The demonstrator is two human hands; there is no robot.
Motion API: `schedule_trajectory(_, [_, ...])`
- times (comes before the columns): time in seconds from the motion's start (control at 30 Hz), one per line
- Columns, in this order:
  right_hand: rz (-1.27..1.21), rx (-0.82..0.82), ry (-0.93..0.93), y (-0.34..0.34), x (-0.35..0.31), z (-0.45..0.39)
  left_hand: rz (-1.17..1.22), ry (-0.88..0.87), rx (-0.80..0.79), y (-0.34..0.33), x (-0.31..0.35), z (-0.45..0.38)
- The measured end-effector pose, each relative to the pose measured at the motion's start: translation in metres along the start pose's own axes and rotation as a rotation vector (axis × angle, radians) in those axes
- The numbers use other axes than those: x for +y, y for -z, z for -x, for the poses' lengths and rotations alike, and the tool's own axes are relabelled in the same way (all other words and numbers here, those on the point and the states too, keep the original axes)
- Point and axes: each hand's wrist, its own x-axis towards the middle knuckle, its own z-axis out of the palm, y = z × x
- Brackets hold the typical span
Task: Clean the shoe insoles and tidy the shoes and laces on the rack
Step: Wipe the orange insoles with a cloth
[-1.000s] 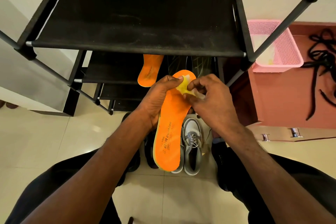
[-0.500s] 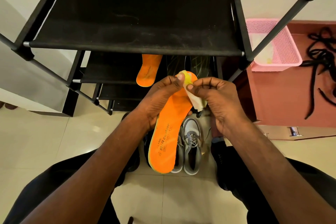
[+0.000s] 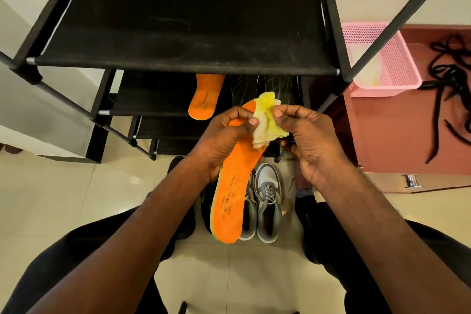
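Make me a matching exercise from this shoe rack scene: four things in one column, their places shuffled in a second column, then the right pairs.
Things:
1. yellow cloth
2. second orange insole
3. grey sneakers
4. black laces

Places:
A. on the floor before the rack
B. on the reddish surface by the pink basket
C. pinched between both hands
D. on a lower rack shelf

Pairs: 1-C, 2-D, 3-A, 4-B

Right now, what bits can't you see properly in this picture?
All in the head view:
- Orange insole: its toe end is covered by the yellow cloth, its middle by the left hand.
- Second orange insole: the rack's top shelf hides its far end.
- Grey shoes: the held insole covers the left one.
- Black laces: cut off by the right edge.
- Insole lettering: too blurred to read fully.
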Motion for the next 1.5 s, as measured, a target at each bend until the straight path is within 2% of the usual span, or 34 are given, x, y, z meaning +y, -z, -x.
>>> schedule_trajectory(0.17, [0.038,0.017,0.018,-0.002,0.004,-0.001,0.120,0.030,-0.032,0.000,0.004,0.002])
schedule_trajectory(0.23, [0.073,-0.016,0.069,-0.003,0.005,0.000,0.072,0.028,-0.026,-0.001,0.003,0.002])
schedule_trajectory(0.3, [0.211,-0.023,0.182,-0.004,0.008,-0.001,0.003,0.019,-0.017,-0.001,0.000,0.000])
schedule_trajectory(0.4, [0.372,0.109,0.305,-0.003,0.013,-0.008,-0.044,0.017,-0.004,-0.001,-0.002,-0.002])
schedule_trajectory(0.5, [0.204,0.210,0.214,0.002,0.009,-0.011,-0.088,0.017,0.003,0.002,-0.004,-0.004])
schedule_trajectory(0.6, [0.022,0.134,0.045,0.003,0.005,-0.008,-0.033,0.076,-0.046,-0.001,-0.001,-0.001])
schedule_trajectory(0.73, [0.160,0.025,0.122,-0.002,0.005,-0.002,0.041,0.097,-0.072,-0.003,0.003,-0.002])
schedule_trajectory(0.87, [0.246,0.015,0.256,-0.005,0.005,-0.001,0.037,0.061,0.003,-0.002,0.000,-0.003])
schedule_trajectory(0.93, [0.174,-0.022,0.207,-0.005,0.005,-0.001,0.043,0.054,0.013,-0.002,-0.003,-0.003])
schedule_trajectory(1.07, [-0.065,-0.119,-0.007,-0.003,0.002,-0.001,0.035,0.025,0.021,-0.002,-0.004,-0.003])
schedule_trajectory(1.17, [-0.125,-0.179,-0.088,-0.001,0.002,-0.003,0.018,0.021,0.030,-0.003,-0.004,-0.001])
schedule_trajectory(1.4, [-0.028,-0.092,-0.035,-0.003,0.007,-0.004,0.000,0.019,0.064,-0.002,0.004,0.002])
schedule_trajectory(1.5, [0.040,-0.167,-0.031,-0.004,0.007,-0.002,0.010,0.024,0.059,-0.001,0.005,0.003])
